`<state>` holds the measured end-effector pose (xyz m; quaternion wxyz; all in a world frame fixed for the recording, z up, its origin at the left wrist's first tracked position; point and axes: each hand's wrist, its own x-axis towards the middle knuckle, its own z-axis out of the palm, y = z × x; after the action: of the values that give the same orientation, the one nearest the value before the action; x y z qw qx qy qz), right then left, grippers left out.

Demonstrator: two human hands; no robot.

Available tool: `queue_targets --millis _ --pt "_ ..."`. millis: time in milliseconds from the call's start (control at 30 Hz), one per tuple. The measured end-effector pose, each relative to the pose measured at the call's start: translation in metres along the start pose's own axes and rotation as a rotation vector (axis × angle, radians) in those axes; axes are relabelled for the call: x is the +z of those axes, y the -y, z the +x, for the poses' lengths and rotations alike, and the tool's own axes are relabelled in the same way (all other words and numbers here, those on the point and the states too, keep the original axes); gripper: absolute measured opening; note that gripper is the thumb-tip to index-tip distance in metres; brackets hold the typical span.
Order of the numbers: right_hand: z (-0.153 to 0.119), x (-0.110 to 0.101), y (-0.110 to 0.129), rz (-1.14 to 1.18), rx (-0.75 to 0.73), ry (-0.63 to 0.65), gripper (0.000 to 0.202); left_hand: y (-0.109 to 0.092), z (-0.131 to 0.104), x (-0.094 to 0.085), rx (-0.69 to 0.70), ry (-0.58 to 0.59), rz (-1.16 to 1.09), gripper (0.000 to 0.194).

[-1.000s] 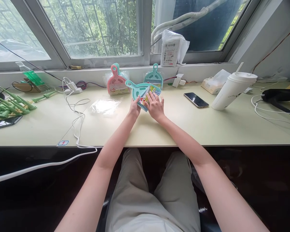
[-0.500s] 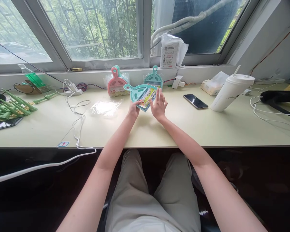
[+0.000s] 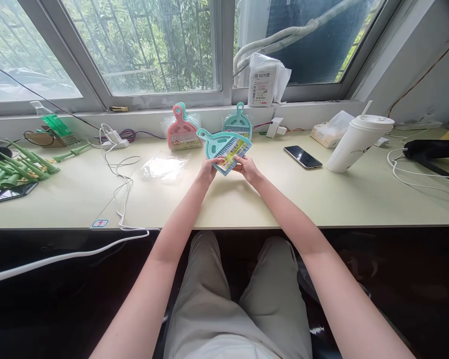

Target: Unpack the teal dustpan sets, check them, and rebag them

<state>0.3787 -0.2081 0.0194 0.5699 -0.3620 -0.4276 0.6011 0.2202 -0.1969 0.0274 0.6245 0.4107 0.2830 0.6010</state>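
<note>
Between my hands, above the desk, is a teal dustpan and brush set (image 3: 221,147) with a yellow label across its bristles. It is tilted, with its looped handle up and to the left. My left hand (image 3: 208,168) grips its lower left edge, thumb on the front. My right hand (image 3: 248,168) is closed on the lower right edge, thumb on the label. Behind it, a similar teal set (image 3: 238,117) leans against the sill, partly hidden. To its left stand pink sets (image 3: 179,130) with teal ones behind them, beside clear wrapping.
A clear plastic bag (image 3: 163,167) lies left of my hands, near tangled white cables (image 3: 124,184). On the right are a phone (image 3: 302,157), a white cup with a straw (image 3: 357,142) and a tissue pack (image 3: 331,129). Green pointed pieces (image 3: 20,167) are piled at far left.
My right hand has gone from spread fingers over the front of the set to gripping its lower right edge. The set has shifted slightly to the right.
</note>
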Motion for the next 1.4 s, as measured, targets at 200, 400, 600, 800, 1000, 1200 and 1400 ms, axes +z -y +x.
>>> queue_targets --millis 200,400,600,800,1000,1200,1400 --pt "-0.001 -0.001 0.001 0.01 -0.005 0.009 0.01 0.001 0.003 -0.002 0.006 0.009 0.017 0.066" --pt "-0.003 0.0 0.002 -0.002 -0.013 -0.007 0.009 0.001 0.002 -0.001 0.004 0.016 -0.011 0.068" --pt "-0.002 0.0 0.001 -0.005 -0.032 -0.023 0.008 -0.003 -0.002 0.002 -0.025 0.032 -0.018 0.062" --pt "-0.003 -0.001 0.002 0.008 -0.077 -0.057 0.009 -0.011 0.001 0.001 0.057 -0.251 0.143 0.056" --pt "-0.001 -0.004 0.0 -0.009 -0.086 -0.117 0.008 -0.019 0.003 -0.04 0.425 -0.672 1.109 0.059" --pt "0.0 -0.003 0.0 -0.003 -0.088 -0.114 0.007 -0.017 0.003 -0.069 0.101 -0.415 1.455 0.031" --pt "0.001 -0.003 -0.002 -0.031 -0.067 -0.127 0.006 -0.01 0.004 -0.047 0.264 -0.149 1.278 0.026"
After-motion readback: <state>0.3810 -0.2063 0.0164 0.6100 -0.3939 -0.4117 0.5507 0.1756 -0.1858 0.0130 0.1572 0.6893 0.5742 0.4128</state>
